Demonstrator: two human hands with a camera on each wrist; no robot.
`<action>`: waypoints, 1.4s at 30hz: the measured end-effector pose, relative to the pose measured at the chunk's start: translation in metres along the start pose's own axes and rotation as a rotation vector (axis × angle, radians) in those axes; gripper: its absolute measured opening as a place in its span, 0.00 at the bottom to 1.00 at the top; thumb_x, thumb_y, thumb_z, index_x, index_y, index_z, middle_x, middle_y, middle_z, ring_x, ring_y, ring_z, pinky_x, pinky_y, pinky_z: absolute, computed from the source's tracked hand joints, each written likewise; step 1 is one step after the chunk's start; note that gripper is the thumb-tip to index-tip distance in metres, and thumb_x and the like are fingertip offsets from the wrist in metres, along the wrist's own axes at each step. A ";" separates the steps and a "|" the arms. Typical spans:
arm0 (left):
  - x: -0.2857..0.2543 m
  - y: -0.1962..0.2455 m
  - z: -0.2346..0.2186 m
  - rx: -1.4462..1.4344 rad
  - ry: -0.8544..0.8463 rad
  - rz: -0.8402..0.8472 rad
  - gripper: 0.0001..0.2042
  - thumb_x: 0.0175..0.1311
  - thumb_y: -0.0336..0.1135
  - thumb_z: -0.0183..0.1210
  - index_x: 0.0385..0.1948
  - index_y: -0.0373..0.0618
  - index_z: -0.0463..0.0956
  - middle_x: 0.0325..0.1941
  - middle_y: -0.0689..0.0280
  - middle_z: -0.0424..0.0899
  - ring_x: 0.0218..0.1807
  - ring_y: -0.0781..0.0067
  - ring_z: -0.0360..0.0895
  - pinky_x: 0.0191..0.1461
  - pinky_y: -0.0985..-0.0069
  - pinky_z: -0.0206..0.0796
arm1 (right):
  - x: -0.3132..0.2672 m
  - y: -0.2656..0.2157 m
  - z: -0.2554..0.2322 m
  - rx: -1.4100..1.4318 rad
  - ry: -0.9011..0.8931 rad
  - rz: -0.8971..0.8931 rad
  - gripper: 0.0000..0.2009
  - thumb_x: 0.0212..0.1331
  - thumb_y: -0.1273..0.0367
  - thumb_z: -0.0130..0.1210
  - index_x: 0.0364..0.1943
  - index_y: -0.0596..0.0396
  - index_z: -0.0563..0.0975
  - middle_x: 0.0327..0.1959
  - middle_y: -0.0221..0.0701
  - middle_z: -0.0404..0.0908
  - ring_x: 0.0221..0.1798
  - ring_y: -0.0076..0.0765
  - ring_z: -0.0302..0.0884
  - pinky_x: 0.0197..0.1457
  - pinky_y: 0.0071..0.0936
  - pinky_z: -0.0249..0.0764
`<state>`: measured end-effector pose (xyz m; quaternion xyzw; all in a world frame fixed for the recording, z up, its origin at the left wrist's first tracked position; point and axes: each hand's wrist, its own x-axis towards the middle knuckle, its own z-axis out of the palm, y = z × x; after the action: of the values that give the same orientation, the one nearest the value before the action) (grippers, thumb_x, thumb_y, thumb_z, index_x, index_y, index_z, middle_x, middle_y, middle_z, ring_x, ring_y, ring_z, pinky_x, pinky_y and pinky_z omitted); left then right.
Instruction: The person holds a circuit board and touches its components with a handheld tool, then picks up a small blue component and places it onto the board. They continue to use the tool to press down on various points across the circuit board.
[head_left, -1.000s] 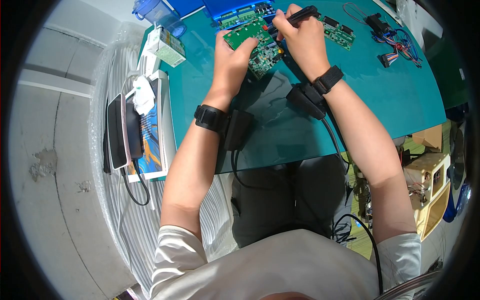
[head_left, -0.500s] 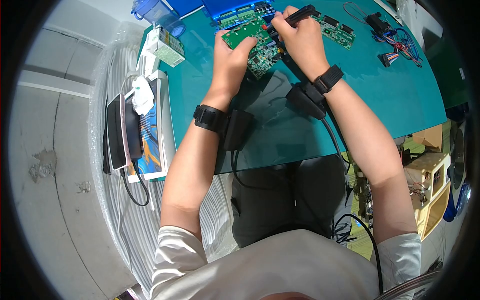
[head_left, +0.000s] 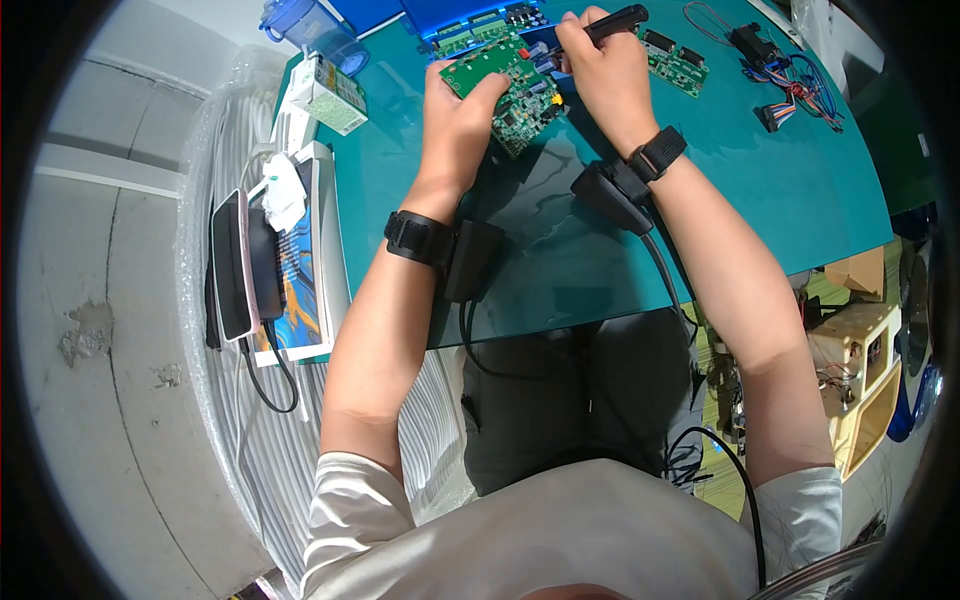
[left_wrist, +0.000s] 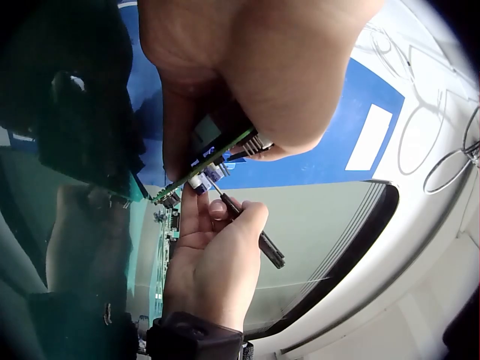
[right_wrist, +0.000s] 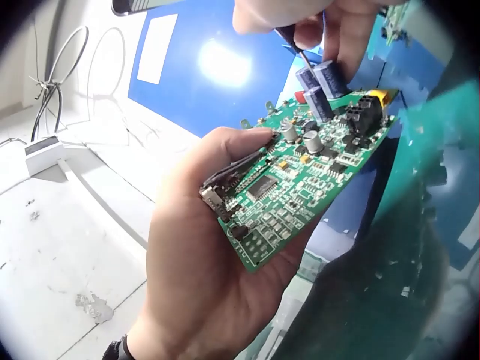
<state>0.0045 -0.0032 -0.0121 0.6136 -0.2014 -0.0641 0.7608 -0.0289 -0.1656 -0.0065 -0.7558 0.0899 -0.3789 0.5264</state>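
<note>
**Screwdriver at the board, work mid-way**

While the head view looks down on the teal table, the left hand grips a green circuit board by its near edge, fingers curled round it, tilted up off the table. The right hand closes round a black-handled screwdriver, whose tip end points at the board's far edge. Other boards and a bundle of coloured wires lie well apart on the table, so I judge this board to be the one in hand, with the others not being worked on.

Seen from the left wrist, the board shows edge-on between the left hand's fingers, and the right hand pinches the screwdriver with its thin shaft meeting the board's edge.

From the right wrist, the left hand cradles the board, component side up. The screwdriver's shaft comes down beside the tall dark capacitors, near the green terminal block. Whether the tip sits in a screw I cannot tell. The board looks fully populated; I judge the fastening step under way and not finished.
</note>
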 end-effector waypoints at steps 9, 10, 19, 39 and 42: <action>0.002 -0.004 -0.003 0.018 -0.001 0.009 0.21 0.63 0.28 0.63 0.53 0.33 0.63 0.46 0.59 0.83 0.45 0.72 0.82 0.51 0.74 0.75 | -0.002 0.006 0.001 -0.074 -0.011 -0.158 0.16 0.64 0.65 0.59 0.24 0.62 0.73 0.18 0.46 0.75 0.23 0.54 0.76 0.28 0.42 0.68; 0.002 -0.004 -0.003 0.024 0.001 0.012 0.21 0.63 0.28 0.63 0.53 0.33 0.63 0.46 0.59 0.83 0.45 0.72 0.82 0.51 0.74 0.75 | -0.003 0.004 0.001 -0.053 -0.010 -0.165 0.16 0.65 0.65 0.59 0.24 0.62 0.73 0.18 0.45 0.75 0.23 0.54 0.76 0.28 0.42 0.67; 0.001 -0.003 -0.002 0.024 -0.016 0.018 0.21 0.63 0.28 0.63 0.52 0.34 0.64 0.46 0.59 0.83 0.45 0.73 0.82 0.51 0.75 0.74 | -0.002 0.010 0.001 -0.240 -0.023 -0.366 0.13 0.69 0.68 0.54 0.27 0.61 0.74 0.18 0.43 0.73 0.23 0.54 0.76 0.28 0.43 0.67; 0.002 -0.004 -0.001 0.017 -0.006 0.031 0.18 0.63 0.29 0.62 0.51 0.34 0.67 0.45 0.60 0.82 0.45 0.73 0.81 0.51 0.75 0.74 | 0.001 0.002 0.001 0.014 0.010 0.013 0.23 0.73 0.59 0.51 0.23 0.63 0.74 0.15 0.44 0.74 0.19 0.47 0.76 0.27 0.41 0.67; 0.000 -0.002 0.000 0.020 -0.003 0.024 0.18 0.63 0.29 0.62 0.51 0.34 0.67 0.45 0.60 0.82 0.45 0.73 0.81 0.51 0.75 0.74 | 0.001 0.002 0.000 -0.004 0.024 -0.010 0.24 0.74 0.58 0.50 0.23 0.64 0.74 0.15 0.44 0.73 0.19 0.45 0.75 0.26 0.41 0.66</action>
<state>0.0051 -0.0038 -0.0138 0.6187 -0.2104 -0.0537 0.7551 -0.0273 -0.1671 -0.0078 -0.7526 0.0931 -0.3903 0.5221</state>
